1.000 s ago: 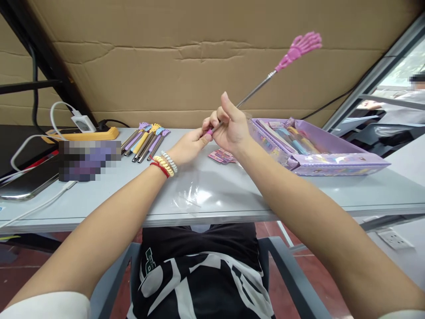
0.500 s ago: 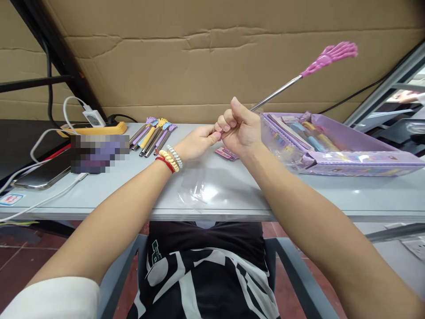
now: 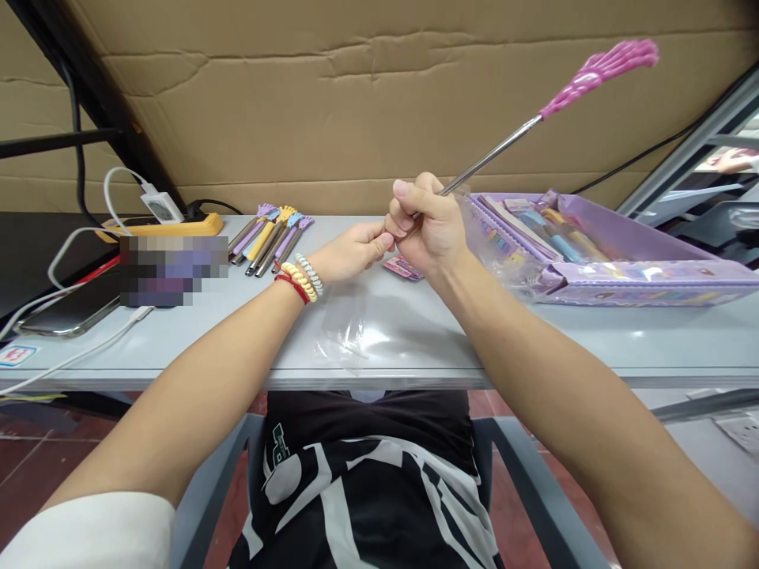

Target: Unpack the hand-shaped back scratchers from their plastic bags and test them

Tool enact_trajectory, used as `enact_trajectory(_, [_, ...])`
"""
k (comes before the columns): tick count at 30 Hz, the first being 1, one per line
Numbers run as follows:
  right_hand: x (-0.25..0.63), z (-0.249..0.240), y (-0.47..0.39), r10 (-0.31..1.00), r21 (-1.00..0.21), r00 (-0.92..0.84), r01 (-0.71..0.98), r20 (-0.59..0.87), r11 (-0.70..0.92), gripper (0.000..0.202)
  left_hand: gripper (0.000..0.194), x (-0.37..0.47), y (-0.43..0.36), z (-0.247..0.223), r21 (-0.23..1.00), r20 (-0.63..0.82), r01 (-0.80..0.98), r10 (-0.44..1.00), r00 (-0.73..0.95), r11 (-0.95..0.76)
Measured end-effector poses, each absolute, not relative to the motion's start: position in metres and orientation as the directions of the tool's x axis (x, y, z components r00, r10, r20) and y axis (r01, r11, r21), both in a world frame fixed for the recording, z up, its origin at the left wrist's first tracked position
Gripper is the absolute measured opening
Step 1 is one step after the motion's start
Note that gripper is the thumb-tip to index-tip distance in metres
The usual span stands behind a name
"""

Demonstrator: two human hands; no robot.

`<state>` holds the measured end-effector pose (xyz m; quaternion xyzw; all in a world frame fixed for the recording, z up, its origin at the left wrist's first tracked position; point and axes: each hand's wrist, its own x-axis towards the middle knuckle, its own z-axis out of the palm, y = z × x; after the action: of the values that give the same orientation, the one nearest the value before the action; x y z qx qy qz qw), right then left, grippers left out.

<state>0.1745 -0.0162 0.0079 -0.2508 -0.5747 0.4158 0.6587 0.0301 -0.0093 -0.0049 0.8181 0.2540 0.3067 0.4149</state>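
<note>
A telescopic back scratcher (image 3: 498,150) with a pink hand-shaped head and a shiny metal rod slants up to the right. My right hand (image 3: 432,229) is closed round its rod, thumb on top. Against it, my left hand (image 3: 354,251) pinches the lower end, which the fingers mostly hide. Below my hands lies a small pink printed card (image 3: 404,268), partly covered. Several shorter back scratchers (image 3: 269,241) in purple, yellow and blue lie side by side to the left of my left hand.
A purple display box (image 3: 646,283) with wrapped pieces inside stands at the right. Clear plastic film (image 3: 345,340) lies near the front edge. At the left are a yellow power strip (image 3: 195,225), a phone (image 3: 74,304) and white cables (image 3: 83,359). A cardboard wall (image 3: 296,126) closes the back.
The pink head of the back scratcher is a little higher and further right. My right thumb has folded down over the rod. My left hand keeps its pinch in nearly the same place.
</note>
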Motion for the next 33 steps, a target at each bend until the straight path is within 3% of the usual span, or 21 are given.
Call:
enact_trajectory(7, [0.171,0.015,-0.027,0.852,-0.725,-0.082,-0.571,0.516,0.384,0.061,0.031,0.031,-0.018,0.0,0.786,0.297,0.225,0.671,0.679,-0.576])
enact_trajectory(14, [0.177,0.018,-0.023,0.884,-0.761,-0.029,-0.522,0.467,0.385,0.064,0.035,0.042,-0.03,0.003,0.598,0.43,0.411,0.708,0.56,-0.688])
enact_trajectory(22, [0.171,0.025,-0.033,0.917,-0.749,0.035,-0.565,0.397,0.346,0.063,0.033,0.049,-0.035,-0.001,0.507,0.49,0.51,0.719,0.493,-0.695])
enact_trajectory(33, [0.164,0.02,-0.041,0.87,-0.733,-0.007,-0.543,0.493,0.41,0.067,0.028,0.047,-0.024,-0.01,0.343,0.548,0.595,0.669,0.502,-0.727])
